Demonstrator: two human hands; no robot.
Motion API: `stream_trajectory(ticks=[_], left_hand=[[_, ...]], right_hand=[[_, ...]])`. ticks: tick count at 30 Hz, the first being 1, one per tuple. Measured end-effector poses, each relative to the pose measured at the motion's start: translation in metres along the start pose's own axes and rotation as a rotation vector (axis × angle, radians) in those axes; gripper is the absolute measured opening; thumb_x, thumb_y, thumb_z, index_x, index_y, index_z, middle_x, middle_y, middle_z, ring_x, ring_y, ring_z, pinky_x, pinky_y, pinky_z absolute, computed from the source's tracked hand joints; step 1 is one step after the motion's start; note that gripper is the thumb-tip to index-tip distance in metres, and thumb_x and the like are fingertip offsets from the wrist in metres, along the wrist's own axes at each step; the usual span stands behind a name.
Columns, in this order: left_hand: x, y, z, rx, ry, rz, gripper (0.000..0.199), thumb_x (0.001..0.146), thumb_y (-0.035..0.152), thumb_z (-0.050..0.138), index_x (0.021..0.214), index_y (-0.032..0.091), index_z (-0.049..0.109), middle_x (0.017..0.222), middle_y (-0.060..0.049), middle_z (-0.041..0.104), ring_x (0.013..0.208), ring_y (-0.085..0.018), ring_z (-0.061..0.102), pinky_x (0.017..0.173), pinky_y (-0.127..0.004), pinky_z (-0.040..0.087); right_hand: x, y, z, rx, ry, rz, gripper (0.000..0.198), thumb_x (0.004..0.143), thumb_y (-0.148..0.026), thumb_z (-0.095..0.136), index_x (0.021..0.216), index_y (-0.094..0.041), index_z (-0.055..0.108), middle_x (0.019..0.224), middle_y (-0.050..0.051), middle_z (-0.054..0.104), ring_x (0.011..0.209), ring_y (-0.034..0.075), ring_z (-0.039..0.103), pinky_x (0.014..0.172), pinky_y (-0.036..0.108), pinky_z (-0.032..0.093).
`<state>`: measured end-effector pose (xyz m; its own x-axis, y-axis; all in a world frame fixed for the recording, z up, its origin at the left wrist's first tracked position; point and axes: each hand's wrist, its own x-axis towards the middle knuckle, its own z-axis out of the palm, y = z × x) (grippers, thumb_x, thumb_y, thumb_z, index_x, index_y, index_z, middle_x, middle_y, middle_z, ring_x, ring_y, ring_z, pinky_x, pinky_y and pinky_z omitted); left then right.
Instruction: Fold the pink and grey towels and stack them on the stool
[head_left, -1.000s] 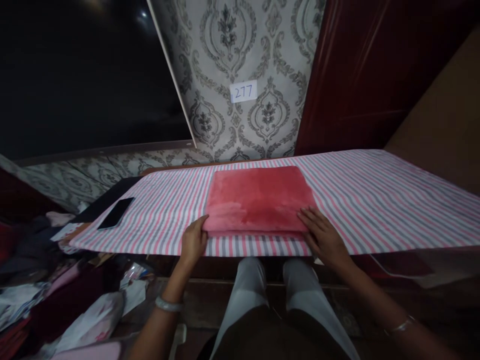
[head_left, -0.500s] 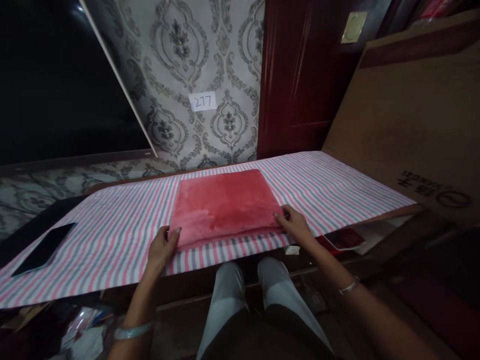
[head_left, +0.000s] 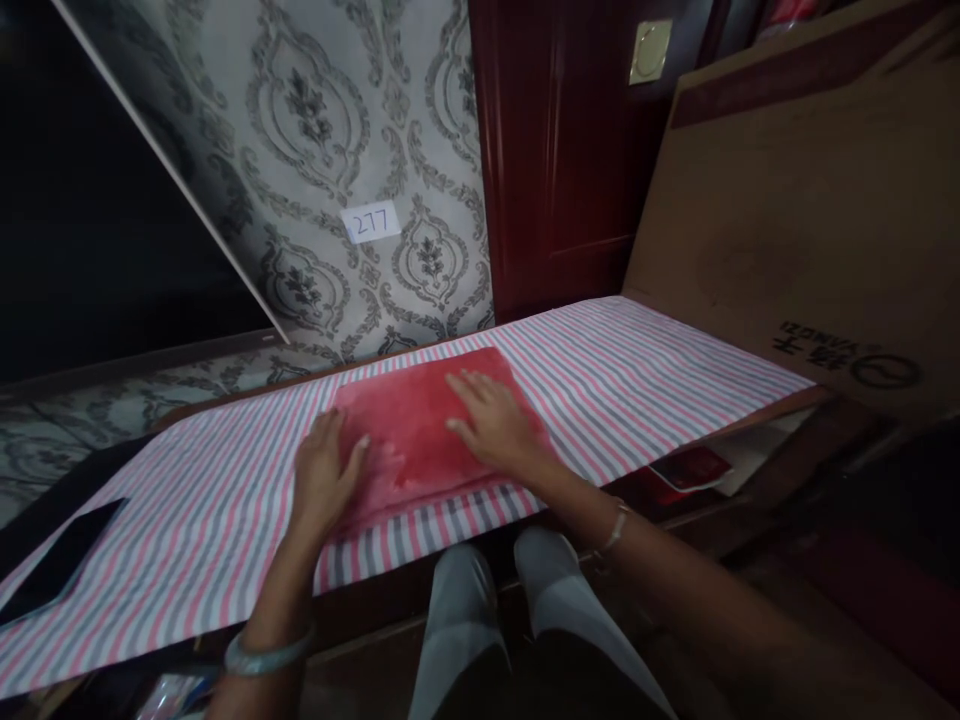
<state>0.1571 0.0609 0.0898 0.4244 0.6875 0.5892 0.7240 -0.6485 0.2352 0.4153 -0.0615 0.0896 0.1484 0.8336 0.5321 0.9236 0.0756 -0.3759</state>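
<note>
A folded red plush cloth (head_left: 420, 420) lies flat on a striped tablecloth (head_left: 600, 380) of pink, grey and white. My left hand (head_left: 326, 470) rests along the cloth's left edge, fingers stretched out and thumb apart. Across the upper right part of the cloth lies my right hand (head_left: 491, 420), palm down with its fingers spread. Neither hand grips anything. The folded layers show along the near edge of the cloth, while part of its right side is hidden under my right hand and wrist.
A dark phone (head_left: 64, 560) lies on the tablecloth at the left. Behind it stands a large black screen (head_left: 112, 200). A big cardboard box (head_left: 780, 200) borders the right end. A paper label reading 277 (head_left: 371, 221) is on the wall. My knees (head_left: 469, 580) are under the near edge.
Both hands have let go of the near corners of the red cloth. My right hand has moved up and left onto its top; my left hand now lies flatter on the left edge. The view has shifted.
</note>
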Motion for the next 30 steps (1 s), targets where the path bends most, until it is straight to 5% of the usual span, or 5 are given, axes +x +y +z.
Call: stream_trajectory(ticks=[4,10,22,30], left_hand=[[0.038,0.019,0.038,0.168,-0.142,0.082,0.064,0.094,0.049,0.048,0.148,0.015,0.049,0.159,-0.021,0.038,0.149,-0.041,0.03,0.116,-0.07,0.023],[0.03,0.011,0.081,0.3,-0.315,0.023,0.06,0.097,0.048,0.048,0.15,0.019,0.049,0.156,-0.02,0.043,0.147,-0.043,0.034,0.113,-0.074,0.025],[0.018,0.032,0.068,0.374,-0.423,-0.101,0.063,0.101,0.053,0.038,0.158,0.027,0.035,0.166,-0.008,0.028,0.154,-0.033,0.022,0.122,-0.063,0.018],[0.01,0.038,0.069,0.407,-0.353,-0.129,0.066,0.1,0.058,0.036,0.157,0.025,0.037,0.165,-0.011,0.029,0.153,-0.037,0.023,0.119,-0.069,0.016]], right_hand=[[0.042,-0.02,0.027,-0.05,-0.129,0.004,0.064,0.1,-0.049,0.049,0.157,-0.024,0.035,0.166,0.01,0.029,0.152,0.034,0.024,0.121,0.061,0.017],[0.031,0.022,0.071,-0.094,-0.165,0.103,0.064,0.097,-0.054,0.051,0.154,-0.027,0.043,0.164,0.009,0.033,0.152,0.036,0.024,0.123,0.062,0.011],[0.031,0.036,0.067,-0.215,-0.286,0.067,0.057,0.101,-0.046,0.042,0.156,-0.029,0.041,0.163,0.007,0.034,0.151,0.031,0.028,0.121,0.058,0.019],[0.014,0.056,0.066,-0.382,-0.179,0.106,0.059,0.101,-0.045,0.037,0.154,-0.021,0.044,0.163,0.011,0.034,0.151,0.034,0.028,0.121,0.061,0.014]])
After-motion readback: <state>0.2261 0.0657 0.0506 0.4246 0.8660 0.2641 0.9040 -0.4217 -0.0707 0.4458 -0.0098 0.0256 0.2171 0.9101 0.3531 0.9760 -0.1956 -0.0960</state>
